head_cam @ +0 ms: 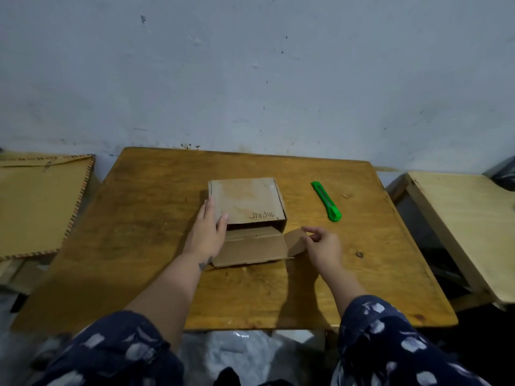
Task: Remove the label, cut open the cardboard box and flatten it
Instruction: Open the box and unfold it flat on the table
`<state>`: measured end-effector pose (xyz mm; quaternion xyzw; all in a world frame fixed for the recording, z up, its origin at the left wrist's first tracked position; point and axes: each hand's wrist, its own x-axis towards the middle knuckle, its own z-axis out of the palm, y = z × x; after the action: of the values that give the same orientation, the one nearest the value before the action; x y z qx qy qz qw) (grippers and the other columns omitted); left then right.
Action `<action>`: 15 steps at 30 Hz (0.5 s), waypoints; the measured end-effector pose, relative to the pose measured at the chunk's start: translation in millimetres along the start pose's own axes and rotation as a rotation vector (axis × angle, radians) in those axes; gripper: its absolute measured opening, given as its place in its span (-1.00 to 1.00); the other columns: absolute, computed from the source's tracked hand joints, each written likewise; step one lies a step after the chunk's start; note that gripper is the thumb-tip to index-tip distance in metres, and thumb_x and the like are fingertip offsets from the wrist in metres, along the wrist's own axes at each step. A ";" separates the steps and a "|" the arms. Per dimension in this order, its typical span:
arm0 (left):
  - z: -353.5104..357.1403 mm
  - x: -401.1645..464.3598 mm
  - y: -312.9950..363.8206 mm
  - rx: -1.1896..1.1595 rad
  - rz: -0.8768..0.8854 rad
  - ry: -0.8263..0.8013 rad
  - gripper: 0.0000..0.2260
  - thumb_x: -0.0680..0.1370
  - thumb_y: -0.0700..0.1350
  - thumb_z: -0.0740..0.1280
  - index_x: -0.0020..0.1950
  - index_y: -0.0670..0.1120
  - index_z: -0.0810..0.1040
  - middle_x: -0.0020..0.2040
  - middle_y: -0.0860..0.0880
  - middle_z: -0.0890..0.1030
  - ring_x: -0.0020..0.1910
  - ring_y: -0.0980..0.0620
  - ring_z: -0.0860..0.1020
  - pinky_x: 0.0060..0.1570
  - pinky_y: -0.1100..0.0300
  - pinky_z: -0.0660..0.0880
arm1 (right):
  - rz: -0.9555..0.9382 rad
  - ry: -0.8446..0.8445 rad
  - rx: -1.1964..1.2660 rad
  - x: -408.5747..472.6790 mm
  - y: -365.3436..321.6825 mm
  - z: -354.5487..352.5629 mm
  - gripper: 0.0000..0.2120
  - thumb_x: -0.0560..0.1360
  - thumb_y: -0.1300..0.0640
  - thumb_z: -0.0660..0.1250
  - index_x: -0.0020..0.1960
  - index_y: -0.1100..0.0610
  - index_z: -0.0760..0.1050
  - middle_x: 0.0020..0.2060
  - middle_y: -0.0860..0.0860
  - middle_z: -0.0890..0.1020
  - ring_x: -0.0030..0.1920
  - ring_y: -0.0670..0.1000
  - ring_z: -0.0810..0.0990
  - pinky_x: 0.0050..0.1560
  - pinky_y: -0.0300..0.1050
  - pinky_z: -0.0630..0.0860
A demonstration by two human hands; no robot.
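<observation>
A small brown cardboard box (246, 200) stands in the middle of the wooden table (156, 190), with handwriting on its top near the front edge. Its front end is open: a large flap (253, 247) lies flat on the table toward me, and a small side flap (295, 240) sticks out to the right. My left hand (207, 232) rests against the box's left side, thumb on the top's front corner. My right hand (323, 246) pinches the tip of the small side flap. A green utility knife (326, 201) lies on the table right of the box.
A flat sheet of cardboard (36, 201) with a zigzag edge lies left of the table. A pale wooden table (468, 218) stands to the right. A blue-grey wall (250, 79) rises just behind. White plastic (239, 355) lies on the floor below the near edge.
</observation>
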<state>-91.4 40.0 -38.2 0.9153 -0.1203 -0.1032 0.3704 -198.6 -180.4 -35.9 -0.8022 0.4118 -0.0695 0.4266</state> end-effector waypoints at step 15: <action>9.2 -72.2 -3.3 0.032 0.076 -0.140 -0.26 0.56 0.06 0.29 0.56 0.03 -0.14 0.57 0.06 -0.02 0.51 0.02 0.12 0.45 0.10 0.16 | -0.603 -0.009 -0.266 -67.2 19.4 -29.4 -0.61 0.48 0.17 0.38 0.28 -0.03 0.47 0.22 -0.04 0.49 0.21 -0.01 0.46 0.19 -0.10 0.45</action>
<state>-162.0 57.7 -39.8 0.9063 -0.1823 -0.1508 0.3501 -267.6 -156.2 -15.7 -0.9371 0.1592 -0.1348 0.2800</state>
